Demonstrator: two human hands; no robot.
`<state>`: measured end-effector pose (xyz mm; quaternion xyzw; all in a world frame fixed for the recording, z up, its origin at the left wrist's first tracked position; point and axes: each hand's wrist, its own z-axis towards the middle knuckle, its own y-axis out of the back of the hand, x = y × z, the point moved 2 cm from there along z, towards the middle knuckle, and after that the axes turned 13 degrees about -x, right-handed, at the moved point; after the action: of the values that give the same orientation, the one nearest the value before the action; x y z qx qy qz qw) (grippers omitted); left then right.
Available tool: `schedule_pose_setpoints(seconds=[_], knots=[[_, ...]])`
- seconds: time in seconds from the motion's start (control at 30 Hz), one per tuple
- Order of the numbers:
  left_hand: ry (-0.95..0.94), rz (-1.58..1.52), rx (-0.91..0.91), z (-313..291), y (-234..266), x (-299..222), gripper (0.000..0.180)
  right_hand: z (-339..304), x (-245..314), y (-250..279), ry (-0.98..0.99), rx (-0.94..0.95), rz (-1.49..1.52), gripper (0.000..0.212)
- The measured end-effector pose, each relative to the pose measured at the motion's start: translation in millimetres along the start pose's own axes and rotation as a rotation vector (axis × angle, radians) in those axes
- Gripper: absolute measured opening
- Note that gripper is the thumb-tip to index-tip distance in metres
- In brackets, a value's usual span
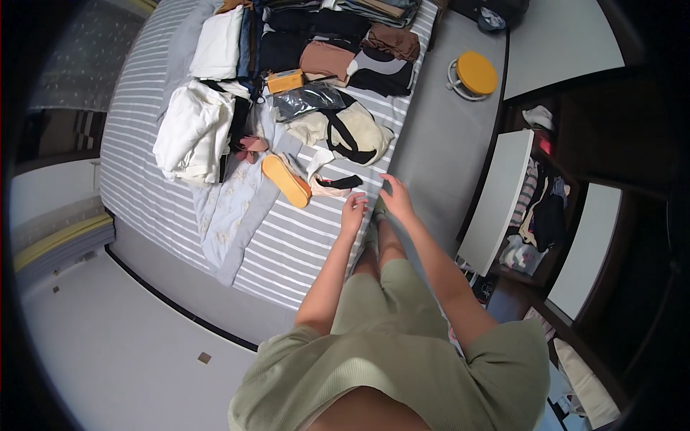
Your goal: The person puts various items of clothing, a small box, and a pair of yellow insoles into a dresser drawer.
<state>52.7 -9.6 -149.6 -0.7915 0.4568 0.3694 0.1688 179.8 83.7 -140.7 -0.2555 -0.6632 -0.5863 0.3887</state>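
Observation:
My left hand (pixel 353 212) is over the near right part of the striped bed (pixel 273 251), its fingers loosely bent and apart, with nothing visible in them. Just beyond its fingertips lies a small crumpled heap of peach and white cloth (pixel 329 189) with a black piece (pixel 341 182) across it; I cannot tell whether they touch. My right hand (pixel 397 197) hangs at the bed's right edge, fingers spread and holding nothing. Left of the heap lies a yellow-orange slipper-shaped item (pixel 287 182). Behind are a cream bag with black straps (pixel 359 129) and a dark shiny plastic bag (pixel 307 100).
White clothes (pixel 194 133) are heaped on the left of the bed, near a yellow box (pixel 285 80). Folded dark and brown clothes (pixel 327 61) fill the far end. A yellow stool (pixel 476 72) and an open drawer (pixel 499 205) with clothes stand right.

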Motion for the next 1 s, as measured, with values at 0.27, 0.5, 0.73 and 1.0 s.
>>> schedule_pose_setpoints(seconds=[0.27, 0.5, 0.73, 1.0], knots=[[-0.155, 0.125, -0.066, 75.0, -25.4, 16.2, 0.030, 64.2, -47.2, -24.1, -0.111, 0.069, 0.060, 0.039], [-0.220, 0.518, -0.143, 133.3, -51.8, 9.5, 0.053, 117.9, -81.6, -50.5, -0.214, 0.123, -0.076, 0.052], [-0.439, 0.809, -0.236, 147.1, -77.0, -3.6, 0.057, 150.9, -130.8, -70.7, -0.241, 0.069, -0.114, 0.064], [-0.340, 0.650, -0.251, 146.4, -73.4, -7.4, 0.038, 158.3, -126.9, -64.0, -0.466, 0.445, 0.158, 0.052]])
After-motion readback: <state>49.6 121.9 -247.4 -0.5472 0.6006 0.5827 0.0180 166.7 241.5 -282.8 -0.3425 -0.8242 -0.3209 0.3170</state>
